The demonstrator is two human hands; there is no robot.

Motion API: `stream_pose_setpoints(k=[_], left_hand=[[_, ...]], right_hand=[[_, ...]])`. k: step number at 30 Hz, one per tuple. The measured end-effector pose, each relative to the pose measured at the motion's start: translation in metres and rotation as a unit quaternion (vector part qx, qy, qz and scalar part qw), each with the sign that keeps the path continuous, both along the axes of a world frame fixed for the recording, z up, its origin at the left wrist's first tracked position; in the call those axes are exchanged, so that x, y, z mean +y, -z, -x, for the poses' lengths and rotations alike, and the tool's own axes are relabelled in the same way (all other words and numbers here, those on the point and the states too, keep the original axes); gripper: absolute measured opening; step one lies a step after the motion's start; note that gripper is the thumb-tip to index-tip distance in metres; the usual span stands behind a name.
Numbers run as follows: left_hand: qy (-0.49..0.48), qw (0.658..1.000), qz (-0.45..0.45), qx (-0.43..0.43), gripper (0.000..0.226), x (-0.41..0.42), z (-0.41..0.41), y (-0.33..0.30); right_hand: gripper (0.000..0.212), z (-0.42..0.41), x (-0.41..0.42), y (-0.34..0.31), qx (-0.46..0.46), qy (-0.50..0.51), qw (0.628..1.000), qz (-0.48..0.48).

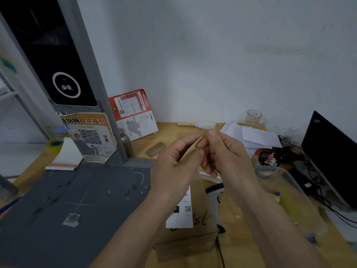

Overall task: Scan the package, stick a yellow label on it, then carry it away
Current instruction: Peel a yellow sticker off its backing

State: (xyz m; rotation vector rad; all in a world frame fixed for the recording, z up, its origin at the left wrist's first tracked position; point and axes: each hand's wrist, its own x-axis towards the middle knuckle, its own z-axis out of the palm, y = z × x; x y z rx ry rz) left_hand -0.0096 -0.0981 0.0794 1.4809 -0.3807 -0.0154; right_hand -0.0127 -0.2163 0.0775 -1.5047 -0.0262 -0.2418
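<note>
A brown cardboard package (201, 236) lies on the wooden table below my forearms, with a white shipping label (180, 215) on its top and dark handwriting beside it. Above the package, my left hand (173, 157) and my right hand (226, 151) meet and together pinch a small yellowish label (200, 141) between fingertips. A white handheld scanner (215, 194) lies just right of the package, partly hidden by my right forearm.
A dark grey scanning mat (77, 200) with a tall camera stand (63, 74) fills the left. A tape roll (54, 145), notepad, leaflets, a metal bottle (126, 144), papers, a glass cup (254, 118), cables and a black laptop (332, 151) crowd the table's back and right.
</note>
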Motion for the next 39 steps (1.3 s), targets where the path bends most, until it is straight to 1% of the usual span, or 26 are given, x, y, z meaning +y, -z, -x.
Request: stream_pose_setpoints(k=[4,7,12,17,20,25,33,36,39], left_hand=[[-0.003,1.0,-0.02,-0.006,0.031,-0.002,0.003,0.002],[-0.007,1.0,-0.026,-0.009,0.032,-0.005,0.005,0.003],[-0.018,0.999,-0.027,0.0,0.029,-0.005,0.007,0.002],[-0.033,0.998,-0.045,0.011,0.033,-0.006,0.006,0.005],[-0.033,0.999,-0.034,0.009,0.033,-0.007,0.006,0.007],[-0.025,0.999,-0.027,-0.012,0.032,-0.008,0.007,0.008],[-0.022,1.0,-0.01,-0.012,0.031,-0.007,0.006,0.007],[-0.041,0.999,-0.014,0.0,0.027,-0.007,0.004,0.009],[-0.062,0.998,-0.03,-0.006,0.025,-0.006,0.0,0.012]], right_hand=[[0.022,0.002,0.0,0.0,0.001,0.036,0.999,-0.021],[0.017,0.003,-0.002,0.0,-0.006,0.039,0.999,-0.026],[0.017,0.003,-0.003,0.003,-0.016,0.034,0.998,-0.04],[0.017,0.004,-0.004,0.005,-0.023,0.034,0.997,-0.066],[0.018,0.004,-0.004,0.005,-0.025,0.038,0.996,-0.073],[0.009,0.005,-0.003,0.003,-0.022,0.053,0.994,-0.092],[0.01,0.004,-0.002,0.003,-0.023,0.057,0.995,-0.083],[0.009,0.003,-0.002,0.001,-0.02,0.054,0.996,-0.068],[0.006,0.003,-0.003,0.002,-0.023,0.057,0.997,-0.047]])
